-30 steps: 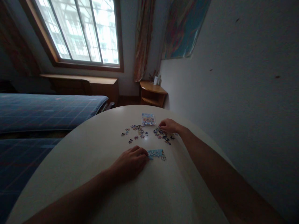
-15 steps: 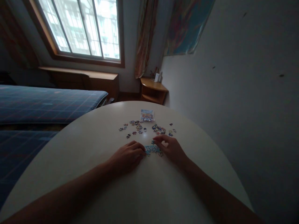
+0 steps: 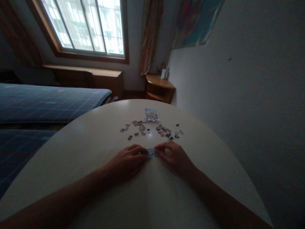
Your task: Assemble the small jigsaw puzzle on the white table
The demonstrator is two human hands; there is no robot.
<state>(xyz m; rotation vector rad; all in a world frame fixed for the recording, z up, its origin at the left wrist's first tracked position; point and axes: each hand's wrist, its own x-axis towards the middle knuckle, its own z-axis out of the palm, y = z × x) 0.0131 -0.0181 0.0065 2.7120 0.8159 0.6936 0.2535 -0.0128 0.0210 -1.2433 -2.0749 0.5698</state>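
Note:
A small joined strip of light-blue jigsaw puzzle pieces [image 3: 152, 153] lies on the white table between my hands. My left hand [image 3: 130, 159] rests on the table with its fingers closed at the strip's left end, covering part of it. At the right end, my right hand [image 3: 175, 156] has thumb and forefinger pinched together on a puzzle piece, mostly hidden by the fingertips. Loose puzzle pieces [image 3: 141, 128] are scattered beyond my left hand. Another cluster of pieces [image 3: 164, 131] lies beyond my right hand.
A printed puzzle packet [image 3: 151, 115] lies behind the pieces on the round table [image 3: 100, 127]. Left of the table is a bed with a blue plaid mattress [image 3: 54, 101]. A wooden corner cabinet [image 3: 160, 82] stands past the far edge, and a wall [image 3: 226, 95] runs along the right.
My right hand has brought its pinched fingers down from above the strip onto its right end. My left hand stays at the left end. The camera view has shifted slightly.

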